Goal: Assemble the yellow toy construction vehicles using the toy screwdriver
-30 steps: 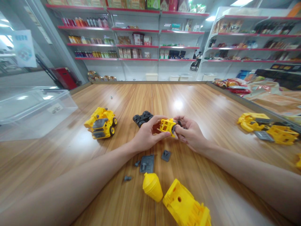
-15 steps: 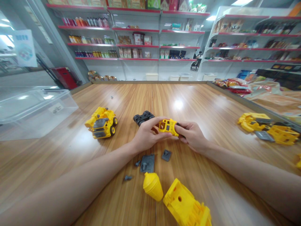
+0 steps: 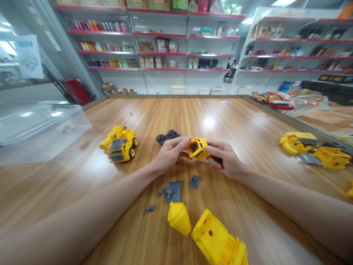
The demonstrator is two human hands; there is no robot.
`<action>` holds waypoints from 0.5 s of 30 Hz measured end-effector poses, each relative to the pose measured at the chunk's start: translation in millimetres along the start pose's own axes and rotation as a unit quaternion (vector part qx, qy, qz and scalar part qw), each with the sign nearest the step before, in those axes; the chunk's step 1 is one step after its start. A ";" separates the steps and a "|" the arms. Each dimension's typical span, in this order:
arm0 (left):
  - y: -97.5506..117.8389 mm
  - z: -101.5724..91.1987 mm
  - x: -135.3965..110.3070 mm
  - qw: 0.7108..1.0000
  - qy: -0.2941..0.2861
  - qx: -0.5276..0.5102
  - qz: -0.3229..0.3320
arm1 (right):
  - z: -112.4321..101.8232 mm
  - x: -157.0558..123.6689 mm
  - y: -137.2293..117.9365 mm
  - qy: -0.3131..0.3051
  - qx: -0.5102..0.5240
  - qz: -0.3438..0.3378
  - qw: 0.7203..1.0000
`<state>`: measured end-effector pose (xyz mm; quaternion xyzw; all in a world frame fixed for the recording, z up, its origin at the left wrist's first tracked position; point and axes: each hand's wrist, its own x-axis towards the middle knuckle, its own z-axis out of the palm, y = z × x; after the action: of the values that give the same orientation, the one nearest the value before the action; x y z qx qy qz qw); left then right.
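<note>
Both my hands hold a small yellow toy cab piece (image 3: 196, 147) above the middle of the wooden table (image 3: 154, 114). My left hand (image 3: 168, 154) pinches its left side, fingers closed. My right hand (image 3: 224, 159) grips its right side and also has a dark part under its fingers. A black wheeled chassis (image 3: 167, 136) lies just behind my left hand. Below my hands lie a grey plate (image 3: 172, 191), a small grey square piece (image 3: 195, 182) and tiny grey bits (image 3: 149, 208).
An assembled yellow toy truck (image 3: 118, 144) stands to the left. A yellow cone part (image 3: 179, 219) and a large yellow body shell (image 3: 219, 243) lie near me. More yellow toy parts (image 3: 314, 149) sit at the right. A clear plastic bin (image 3: 35, 129) is far left. Shop shelves line the back.
The yellow cab piece has been turned between my hands, its open side now tilting toward me. Both hands stay in nearly the same place.
</note>
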<state>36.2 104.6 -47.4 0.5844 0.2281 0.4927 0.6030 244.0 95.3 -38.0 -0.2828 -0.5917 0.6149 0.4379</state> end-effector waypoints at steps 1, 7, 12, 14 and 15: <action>-0.1 -0.4 0.9 1.000 -0.001 -0.020 -0.012 | -1.3 0.1 0.3 -0.004 0.011 0.002 1.000; 4.4 -1.9 -0.3 0.985 -0.057 -0.125 -0.108 | -4.0 1.0 1.3 -0.007 0.027 0.019 0.999; 6.8 -6.3 -1.2 0.974 -0.094 -0.148 -0.143 | -0.5 3.7 1.9 0.028 -0.003 0.027 0.999; 7.1 -6.8 -0.4 0.975 -0.078 -0.159 -0.135 | 1.8 5.2 2.2 0.050 -0.011 0.022 0.998; 7.4 -6.9 0.1 0.975 -0.068 -0.166 -0.129 | 2.8 5.7 2.3 0.062 -0.017 0.019 0.998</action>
<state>28.0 106.8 -41.9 0.4745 0.1748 0.4007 0.7640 238.5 99.1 -38.9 -0.3386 -0.5681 0.5945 0.4573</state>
